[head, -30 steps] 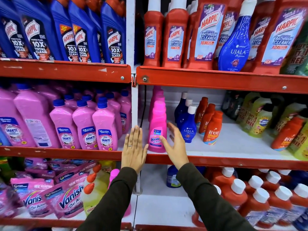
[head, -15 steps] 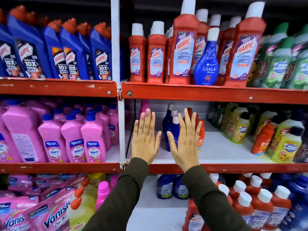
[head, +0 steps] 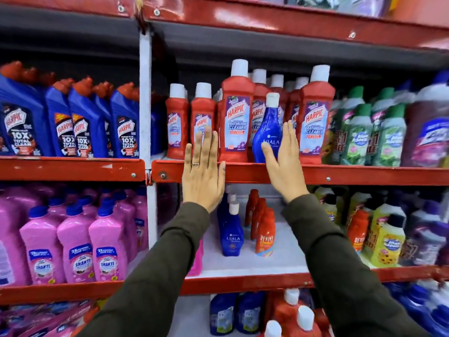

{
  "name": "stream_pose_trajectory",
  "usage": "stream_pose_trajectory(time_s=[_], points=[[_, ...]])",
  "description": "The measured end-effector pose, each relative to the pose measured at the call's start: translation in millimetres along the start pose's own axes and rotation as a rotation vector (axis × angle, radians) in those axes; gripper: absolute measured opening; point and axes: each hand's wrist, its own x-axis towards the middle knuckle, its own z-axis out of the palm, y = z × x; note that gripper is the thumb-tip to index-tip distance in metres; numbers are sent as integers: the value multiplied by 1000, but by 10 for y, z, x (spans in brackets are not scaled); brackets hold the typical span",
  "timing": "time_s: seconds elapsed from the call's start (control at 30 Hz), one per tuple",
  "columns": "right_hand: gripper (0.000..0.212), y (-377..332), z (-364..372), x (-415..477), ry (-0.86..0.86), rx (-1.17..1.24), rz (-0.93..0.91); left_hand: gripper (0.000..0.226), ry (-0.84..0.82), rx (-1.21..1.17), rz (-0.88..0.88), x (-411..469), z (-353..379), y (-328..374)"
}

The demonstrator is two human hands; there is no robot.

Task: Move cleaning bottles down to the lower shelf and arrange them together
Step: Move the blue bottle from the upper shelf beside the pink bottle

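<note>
Both open hands, left (head: 203, 171) and right (head: 283, 166), now higher, flanking Ujala bottle (head: 266, 132) among Harpic bottles (head: 237, 113).

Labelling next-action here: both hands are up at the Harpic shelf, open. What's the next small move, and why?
Probably close the right hand around the blue Ujala bottle. It stands alone among red Harpic bottles, its mates sit on the shelf below, and the open right palm is already beside it. The left hand is open too.

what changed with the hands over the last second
Both hands rose from the middle shelf to the shelf above. The right hand now reaches the blue Ujala bottle among the red Harpic bottles; the left hand is open beside it. Nothing is gripped yet. The bottles stayed put.
</note>
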Motion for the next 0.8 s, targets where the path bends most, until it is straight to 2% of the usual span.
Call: stream_pose_trajectory(time_s=[0.13,0.23,0.57,0.8], points=[[62,74,-163,327,-183,114,140,63,-14,21,1,-8,62,26],[56,137,-228,423,-252,177,196,62,-9,35,16,-26,85,14],[52,157,-296,420,-170,450,221,62,-30,24,12,-30,120,8],[55,44,-422,464,-140,550,160,63,-29,36,17,-35,124,12]])
